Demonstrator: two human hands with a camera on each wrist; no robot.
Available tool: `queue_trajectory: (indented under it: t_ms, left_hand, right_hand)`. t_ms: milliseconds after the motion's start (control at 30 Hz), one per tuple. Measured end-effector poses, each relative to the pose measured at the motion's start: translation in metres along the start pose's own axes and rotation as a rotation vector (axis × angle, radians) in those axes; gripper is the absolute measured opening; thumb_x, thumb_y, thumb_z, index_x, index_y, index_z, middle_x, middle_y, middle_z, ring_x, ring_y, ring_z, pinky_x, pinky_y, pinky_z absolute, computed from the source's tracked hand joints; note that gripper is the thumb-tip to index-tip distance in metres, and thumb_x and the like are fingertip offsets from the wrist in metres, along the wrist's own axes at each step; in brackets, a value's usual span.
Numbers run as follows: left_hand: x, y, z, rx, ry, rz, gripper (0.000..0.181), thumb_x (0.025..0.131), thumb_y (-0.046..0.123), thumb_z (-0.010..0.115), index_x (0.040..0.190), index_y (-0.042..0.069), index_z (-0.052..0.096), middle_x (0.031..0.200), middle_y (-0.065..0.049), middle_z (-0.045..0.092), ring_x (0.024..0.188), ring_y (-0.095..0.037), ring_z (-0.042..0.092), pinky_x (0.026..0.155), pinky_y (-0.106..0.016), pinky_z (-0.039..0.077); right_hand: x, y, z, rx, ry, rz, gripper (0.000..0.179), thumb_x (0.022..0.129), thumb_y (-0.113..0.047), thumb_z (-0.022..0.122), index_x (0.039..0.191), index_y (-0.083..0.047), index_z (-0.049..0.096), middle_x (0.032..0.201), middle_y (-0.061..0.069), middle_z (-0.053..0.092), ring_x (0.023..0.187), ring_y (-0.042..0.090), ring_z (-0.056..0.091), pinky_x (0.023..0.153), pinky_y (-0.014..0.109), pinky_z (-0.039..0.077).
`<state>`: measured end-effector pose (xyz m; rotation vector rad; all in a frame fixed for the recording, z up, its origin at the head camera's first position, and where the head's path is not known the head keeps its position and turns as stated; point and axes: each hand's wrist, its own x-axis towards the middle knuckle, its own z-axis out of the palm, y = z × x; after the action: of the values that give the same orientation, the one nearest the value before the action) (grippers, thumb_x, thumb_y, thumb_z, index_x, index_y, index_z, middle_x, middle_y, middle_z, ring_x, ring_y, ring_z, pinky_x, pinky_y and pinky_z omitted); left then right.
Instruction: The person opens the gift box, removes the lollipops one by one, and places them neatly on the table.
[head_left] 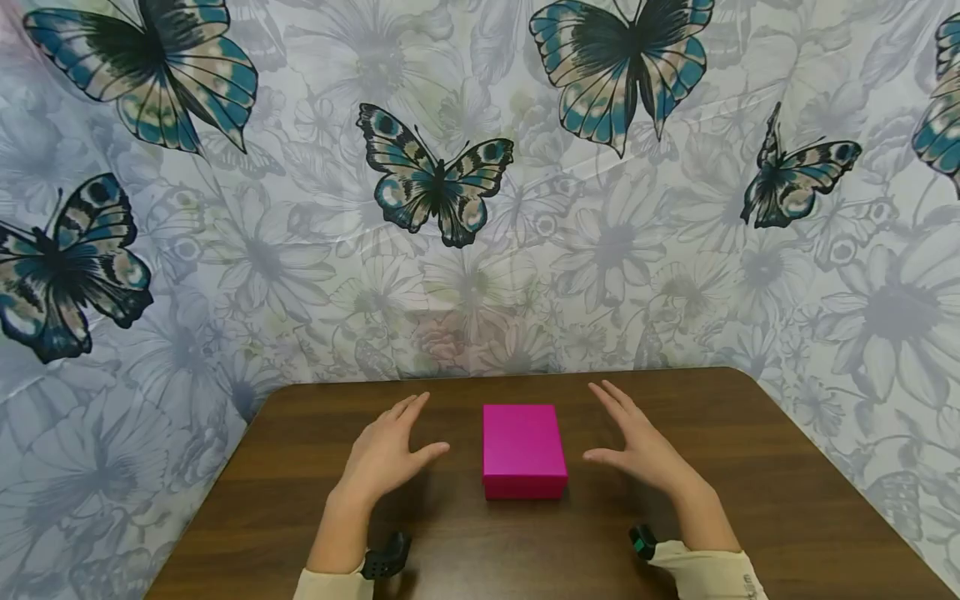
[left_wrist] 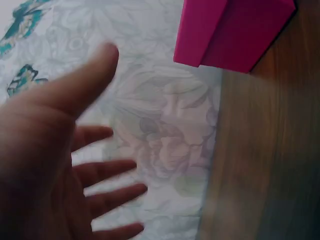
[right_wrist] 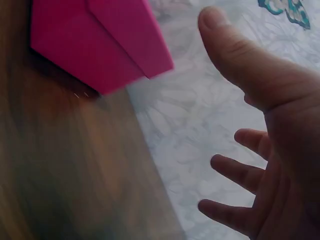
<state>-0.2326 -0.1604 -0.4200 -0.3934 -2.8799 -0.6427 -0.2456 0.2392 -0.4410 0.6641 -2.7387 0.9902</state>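
A bright pink lidded box [head_left: 523, 442] sits on the brown wooden table in the head view, its lid down over the base. To its left, my left hand [head_left: 382, 450] is held with fingers extended and thumb pointing toward the box, a gap between them. My right hand [head_left: 645, 446] mirrors it on the other side, likewise apart from the box. The left wrist view has the box [left_wrist: 235, 32] at the top, beyond the spread fingers [left_wrist: 112, 200]. In the right wrist view the box [right_wrist: 95, 45] is at upper left, away from the thumb [right_wrist: 240, 55].
The wooden table [head_left: 480, 550] has rounded far corners. Behind it hangs a pale floral cloth [head_left: 615, 242] printed with several butterflies. Dark devices are strapped at the left wrist [head_left: 387, 557] and the right wrist [head_left: 642, 542], below pale sleeves.
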Motion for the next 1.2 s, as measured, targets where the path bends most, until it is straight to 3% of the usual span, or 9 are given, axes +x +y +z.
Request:
queue_trajectory:
  t_ms: [167, 367, 533, 667, 800, 967, 1067, 1200]
  left_hand:
    - [0.003, 0.0, 0.007, -0.306, -0.107, 0.036, 0.098, 0.078, 0.058, 0.078, 0.158, 0.034, 0.025, 0.164, -0.001, 0.031, 0.15, -0.03, 0.032, 0.115, -0.06, 0.035]
    - [0.006, 0.002, 0.02, -0.511, -0.149, 0.016, 0.101, 0.079, 0.049, 0.081, 0.158, 0.04, 0.02, 0.165, -0.002, 0.027, 0.149, -0.031, 0.034, 0.114, -0.063, 0.035]
    - [0.007, 0.003, 0.033, -0.562, -0.179, 0.005, 0.102, 0.079, 0.044, 0.084, 0.157, 0.042, 0.018, 0.163, -0.005, 0.03, 0.147, -0.032, 0.037, 0.111, -0.065, 0.036]
    - [0.008, 0.002, 0.043, -0.588, -0.206, 0.032, 0.101, 0.08, 0.038, 0.084, 0.158, 0.04, 0.02, 0.161, -0.009, 0.034, 0.146, -0.033, 0.038, 0.112, -0.064, 0.037]
    - [0.009, 0.003, 0.052, -0.653, -0.249, 0.078, 0.1, 0.081, 0.034, 0.083, 0.159, 0.036, 0.019, 0.165, -0.01, 0.027, 0.149, -0.035, 0.033, 0.115, -0.063, 0.034]
    - [0.011, 0.004, 0.061, -0.71, -0.279, 0.118, 0.099, 0.083, 0.031, 0.082, 0.16, 0.029, 0.019, 0.167, -0.011, 0.021, 0.15, -0.039, 0.029, 0.118, -0.062, 0.029]
    - [0.012, 0.003, 0.067, -0.732, -0.292, 0.134, 0.098, 0.084, 0.028, 0.081, 0.16, 0.024, 0.02, 0.165, -0.016, 0.023, 0.148, -0.042, 0.031, 0.117, -0.063, 0.031]
    - [0.011, 0.001, 0.073, -0.784, -0.307, 0.157, 0.096, 0.085, 0.025, 0.08, 0.16, 0.019, 0.021, 0.164, -0.014, 0.028, 0.148, -0.041, 0.032, 0.116, -0.062, 0.033]
  right_hand:
    - [0.003, -0.001, 0.011, 0.157, -0.043, -0.034, 0.096, 0.086, -0.031, 0.079, 0.16, -0.025, 0.02, 0.165, 0.018, 0.016, 0.144, 0.051, 0.031, 0.104, 0.074, 0.036]
    - [0.004, 0.002, 0.021, 0.295, -0.092, -0.078, 0.094, 0.088, -0.022, 0.077, 0.161, -0.024, 0.017, 0.165, 0.017, 0.017, 0.141, 0.052, 0.035, 0.1, 0.075, 0.039]
    - [0.004, 0.001, 0.028, 0.359, -0.145, -0.066, 0.093, 0.088, -0.02, 0.076, 0.161, -0.02, 0.017, 0.165, 0.017, 0.02, 0.142, 0.051, 0.035, 0.102, 0.073, 0.038]
    - [0.004, -0.001, 0.03, 0.416, -0.178, -0.044, 0.093, 0.088, -0.022, 0.076, 0.161, -0.025, 0.018, 0.165, 0.017, 0.022, 0.144, 0.05, 0.034, 0.107, 0.072, 0.035]
    - [0.005, -0.001, 0.033, 0.459, -0.205, -0.044, 0.093, 0.087, -0.022, 0.077, 0.16, -0.029, 0.019, 0.165, 0.015, 0.024, 0.144, 0.048, 0.035, 0.108, 0.07, 0.036]
    - [0.006, 0.002, 0.039, 0.471, -0.234, -0.056, 0.091, 0.088, -0.022, 0.077, 0.16, -0.025, 0.021, 0.165, 0.011, 0.026, 0.142, 0.041, 0.042, 0.108, 0.065, 0.041]
    - [0.006, 0.003, 0.042, 0.464, -0.264, -0.052, 0.087, 0.09, -0.022, 0.075, 0.16, -0.023, 0.024, 0.165, 0.012, 0.027, 0.141, 0.039, 0.045, 0.11, 0.057, 0.043]
    - [0.006, 0.004, 0.044, 0.456, -0.302, -0.019, 0.084, 0.09, -0.024, 0.075, 0.159, -0.024, 0.027, 0.163, 0.014, 0.029, 0.14, 0.04, 0.045, 0.112, 0.043, 0.045]
